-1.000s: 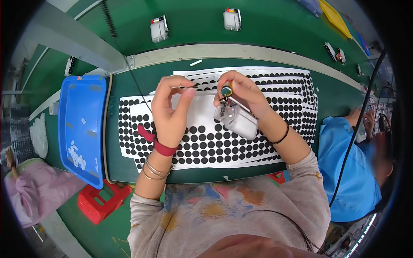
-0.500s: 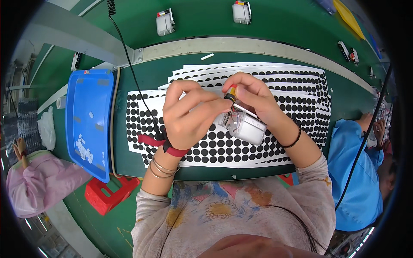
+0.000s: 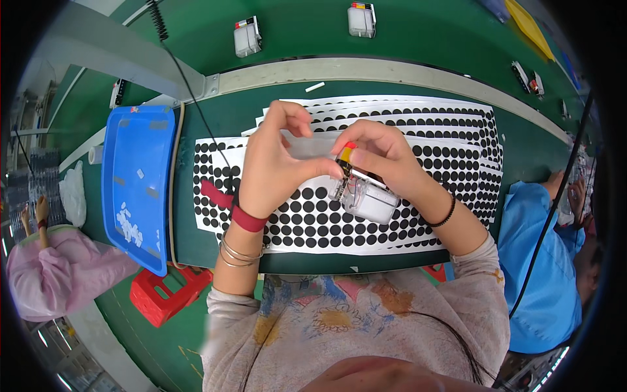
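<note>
My right hand [image 3: 385, 157] grips a small device with a clear-and-white box-shaped body [image 3: 371, 201], a thin wire and exposed parts on one side. A red, yellow and black end piece [image 3: 347, 153] sits under my right thumb and fingers. My left hand [image 3: 271, 153] is open in a C shape, its thumb tip at the device's dark edge and its fingers raised away. Beneath both hands lie overlapping white sheets covered in black round dots [image 3: 313, 225]. A red wrist strap [image 3: 248, 220] with a cord is on my left wrist.
At the left stands a blue tray [image 3: 140, 157] with small white pieces [image 3: 128, 227]. Beyond a pale rail [image 3: 392, 68], similar devices [image 3: 248, 37] lie on a green surface. A red stool [image 3: 166, 294] is below left. Co-workers in pink [image 3: 65, 274] and blue [image 3: 539, 274] sit at either side.
My left fingers have opened and lifted off the end piece, leaving the thumb near it. The device has shifted slightly down and left in my right hand.
</note>
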Available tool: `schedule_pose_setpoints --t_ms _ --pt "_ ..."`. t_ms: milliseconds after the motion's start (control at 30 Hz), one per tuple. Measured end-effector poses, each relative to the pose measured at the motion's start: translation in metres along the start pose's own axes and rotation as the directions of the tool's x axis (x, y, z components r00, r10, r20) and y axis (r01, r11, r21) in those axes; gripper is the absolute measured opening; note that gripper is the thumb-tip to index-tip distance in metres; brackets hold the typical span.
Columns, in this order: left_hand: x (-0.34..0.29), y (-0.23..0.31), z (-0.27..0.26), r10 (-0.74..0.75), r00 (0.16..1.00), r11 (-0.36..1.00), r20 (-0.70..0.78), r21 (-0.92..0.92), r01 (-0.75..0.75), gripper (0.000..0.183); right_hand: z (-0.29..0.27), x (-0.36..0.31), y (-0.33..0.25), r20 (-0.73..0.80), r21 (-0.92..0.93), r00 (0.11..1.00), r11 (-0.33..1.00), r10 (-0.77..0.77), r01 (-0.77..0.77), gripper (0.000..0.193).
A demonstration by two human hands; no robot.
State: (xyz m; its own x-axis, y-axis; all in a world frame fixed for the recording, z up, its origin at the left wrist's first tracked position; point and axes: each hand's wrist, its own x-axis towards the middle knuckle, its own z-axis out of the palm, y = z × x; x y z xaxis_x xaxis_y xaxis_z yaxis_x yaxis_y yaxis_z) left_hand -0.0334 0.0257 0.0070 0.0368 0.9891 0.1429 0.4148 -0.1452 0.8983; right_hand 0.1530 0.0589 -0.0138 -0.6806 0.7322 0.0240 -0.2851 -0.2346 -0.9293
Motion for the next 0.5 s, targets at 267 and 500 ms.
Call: schedule_pose_setpoints --t_ms 267,500 --pt "-0.008 -0.010 0.008 0.001 0.968 0.986 0.249 -0.161 0.041 0.038 0.003 0.001 0.012 -0.365 -0.118 0.888 0.960 -0.279 0.253 0.018" --pt "-0.011 -0.004 0.028 -0.150 0.974 0.809 0.169 -0.545 0.219 0.037 0.007 -0.004 0.017 -0.367 -0.246 0.816 0.893 -0.446 0.378 0.020"
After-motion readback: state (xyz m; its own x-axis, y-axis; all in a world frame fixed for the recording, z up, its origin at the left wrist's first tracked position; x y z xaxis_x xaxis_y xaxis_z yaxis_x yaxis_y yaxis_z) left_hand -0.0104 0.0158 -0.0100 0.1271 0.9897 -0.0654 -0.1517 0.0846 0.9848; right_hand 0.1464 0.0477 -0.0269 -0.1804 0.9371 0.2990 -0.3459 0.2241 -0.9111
